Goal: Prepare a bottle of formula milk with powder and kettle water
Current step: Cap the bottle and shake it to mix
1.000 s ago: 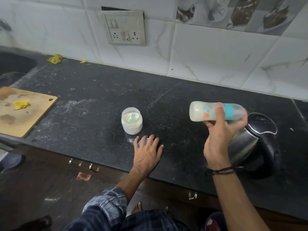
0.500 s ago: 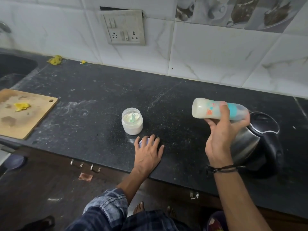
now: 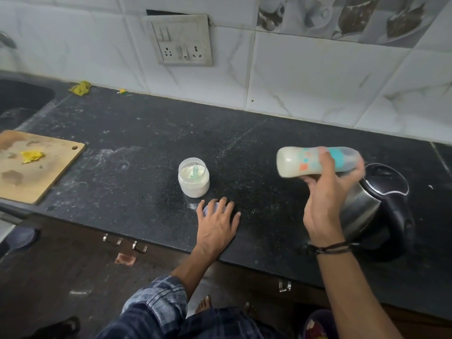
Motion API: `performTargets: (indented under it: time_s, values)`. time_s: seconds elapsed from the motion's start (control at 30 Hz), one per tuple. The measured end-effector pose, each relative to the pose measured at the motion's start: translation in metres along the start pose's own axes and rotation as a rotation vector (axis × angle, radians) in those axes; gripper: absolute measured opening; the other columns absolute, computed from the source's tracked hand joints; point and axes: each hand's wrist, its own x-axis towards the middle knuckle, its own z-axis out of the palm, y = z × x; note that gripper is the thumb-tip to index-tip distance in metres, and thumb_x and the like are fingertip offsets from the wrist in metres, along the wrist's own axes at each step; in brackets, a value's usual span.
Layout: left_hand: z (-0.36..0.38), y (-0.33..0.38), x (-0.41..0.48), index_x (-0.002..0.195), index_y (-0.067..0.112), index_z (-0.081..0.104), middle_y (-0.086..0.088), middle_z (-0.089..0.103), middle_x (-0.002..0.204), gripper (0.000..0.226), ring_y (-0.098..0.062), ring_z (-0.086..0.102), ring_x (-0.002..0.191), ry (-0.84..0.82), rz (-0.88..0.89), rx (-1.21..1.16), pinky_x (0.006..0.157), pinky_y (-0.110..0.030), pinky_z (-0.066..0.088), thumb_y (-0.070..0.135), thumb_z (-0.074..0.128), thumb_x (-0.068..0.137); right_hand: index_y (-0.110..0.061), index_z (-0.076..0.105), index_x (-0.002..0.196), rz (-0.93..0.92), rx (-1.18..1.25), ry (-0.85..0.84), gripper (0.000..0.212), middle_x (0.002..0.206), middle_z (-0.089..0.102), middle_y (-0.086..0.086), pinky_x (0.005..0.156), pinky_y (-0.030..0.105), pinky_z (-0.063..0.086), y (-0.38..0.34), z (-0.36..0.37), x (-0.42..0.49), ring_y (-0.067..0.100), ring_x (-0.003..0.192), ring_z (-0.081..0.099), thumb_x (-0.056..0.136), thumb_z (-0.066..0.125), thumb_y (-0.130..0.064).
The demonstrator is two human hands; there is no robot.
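My right hand (image 3: 326,199) grips a baby bottle (image 3: 300,162) full of milky liquid, held sideways above the counter with its base pointing left; the bottle and fingers are motion-blurred. Just behind and to the right stands a steel kettle (image 3: 381,211) with a black lid and handle. An open jar of white powder (image 3: 194,177) with a green scoop inside sits mid-counter. My left hand (image 3: 217,221) lies flat on the counter in front of the jar, fingers spread over a small blue lid (image 3: 209,208), mostly hidden.
The black stone counter (image 3: 146,143) carries a wooden cutting board (image 3: 31,165) with a yellow scrap at the left. A dark sink (image 3: 17,101) lies at the far left. A switch and socket panel (image 3: 182,40) is on the tiled wall. Cabinet handles sit below the counter edge.
The bottle in my right hand has shifted slightly and is blurred now, staying sideways. My left hand stays flat on the lid. Jar and kettle have not moved.
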Motion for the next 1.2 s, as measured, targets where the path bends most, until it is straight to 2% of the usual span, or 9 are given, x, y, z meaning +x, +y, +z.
performTargets:
  time_s: [0.07, 0.17, 0.33, 0.47, 0.6, 0.73, 0.9, 1.03, 1.2]
  values:
    - [-0.0019, 0.0007, -0.0004, 0.123, 0.026, 0.066, 0.004, 0.063, 0.130, 0.037, -0.026, 0.059, 0.122, -0.008, -0.003, 0.009, 0.115, -0.055, 0.030, 0.053, 0.049, 0.104, -0.026, 0.035, 0.141, 0.007, 0.001, 0.030, 0.064, 0.128, 0.061, 0.001, 0.071, 0.036, 0.062, -0.0010, 0.0024, 0.0031, 0.014, 0.106, 0.074, 0.093, 0.077, -0.018]
    - [-0.0042, -0.0001, -0.0012, 0.124, 0.027, 0.066, 0.005, 0.063, 0.132, 0.038, -0.025, 0.059, 0.124, -0.028, -0.005, 0.010, 0.116, -0.055, 0.029, 0.053, 0.048, 0.104, -0.026, 0.039, 0.139, 0.081, -0.174, -0.128, 0.061, 0.116, 0.066, -0.002, 0.066, 0.032, 0.061, 0.0040, -0.0005, 0.0019, 0.014, 0.100, 0.075, 0.093, 0.077, -0.015]
    - [-0.0049, 0.0014, -0.0001, 0.125, 0.027, 0.065, 0.005, 0.062, 0.133, 0.039, -0.025, 0.058, 0.126, -0.052, -0.019, 0.007, 0.117, -0.055, 0.029, 0.054, 0.046, 0.105, -0.030, 0.037, 0.134, -0.007, -0.005, 0.038, 0.057, 0.125, 0.061, -0.001, 0.071, 0.035, 0.061, -0.0012, -0.0013, 0.0051, 0.014, 0.107, 0.073, 0.093, 0.076, -0.019]
    - [-0.0033, -0.0010, -0.0010, 0.123, 0.027, 0.065, 0.004, 0.062, 0.132, 0.038, -0.026, 0.059, 0.124, -0.040, -0.005, 0.006, 0.116, -0.056, 0.029, 0.054, 0.046, 0.104, -0.026, 0.040, 0.141, 0.058, -0.167, -0.145, 0.061, 0.109, 0.069, -0.010, 0.068, 0.032, 0.061, 0.0011, -0.0039, 0.0015, 0.013, 0.102, 0.075, 0.093, 0.076, -0.013]
    - [-0.0037, 0.0010, 0.0006, 0.124, 0.028, 0.064, 0.005, 0.061, 0.133, 0.039, -0.025, 0.057, 0.126, -0.059, -0.022, 0.013, 0.117, -0.055, 0.027, 0.054, 0.044, 0.105, -0.025, 0.032, 0.145, -0.021, -0.015, 0.008, 0.067, 0.123, 0.063, -0.004, 0.073, 0.036, 0.061, -0.0021, -0.0043, 0.0039, 0.011, 0.105, 0.074, 0.094, 0.075, -0.019]
    - [-0.0033, -0.0006, -0.0006, 0.123, 0.027, 0.065, 0.005, 0.061, 0.133, 0.038, -0.025, 0.057, 0.125, -0.054, -0.010, 0.006, 0.117, -0.055, 0.027, 0.054, 0.045, 0.105, -0.025, 0.039, 0.141, 0.063, -0.185, -0.152, 0.062, 0.105, 0.073, -0.012, 0.067, 0.034, 0.062, 0.0017, -0.0056, 0.0037, 0.014, 0.101, 0.075, 0.093, 0.076, -0.014]
    - [-0.0012, 0.0001, 0.0003, 0.124, 0.027, 0.064, 0.005, 0.061, 0.132, 0.038, -0.025, 0.057, 0.125, -0.045, -0.015, 0.007, 0.116, -0.055, 0.028, 0.054, 0.045, 0.105, -0.024, 0.031, 0.146, -0.031, -0.010, 0.020, 0.069, 0.128, 0.061, 0.000, 0.072, 0.039, 0.064, -0.0014, -0.0047, 0.0045, 0.013, 0.105, 0.074, 0.094, 0.076, -0.020]
    - [0.0025, -0.0025, -0.0012, 0.121, 0.026, 0.064, 0.004, 0.062, 0.129, 0.036, -0.026, 0.058, 0.122, -0.004, 0.005, -0.003, 0.115, -0.056, 0.031, 0.052, 0.047, 0.104, -0.026, 0.037, 0.142, 0.059, -0.199, -0.147, 0.061, 0.117, 0.065, -0.003, 0.066, 0.031, 0.061, 0.0038, -0.0037, 0.0028, 0.010, 0.097, 0.074, 0.094, 0.075, -0.015]
    - [0.0036, -0.0015, 0.0001, 0.122, 0.027, 0.064, 0.005, 0.061, 0.131, 0.037, -0.025, 0.058, 0.124, -0.019, -0.007, 0.000, 0.116, -0.056, 0.029, 0.053, 0.044, 0.104, -0.029, 0.032, 0.143, 0.003, -0.034, 0.028, 0.065, 0.130, 0.058, -0.001, 0.074, 0.038, 0.063, 0.0020, -0.0028, 0.0052, 0.011, 0.105, 0.073, 0.095, 0.075, -0.020]
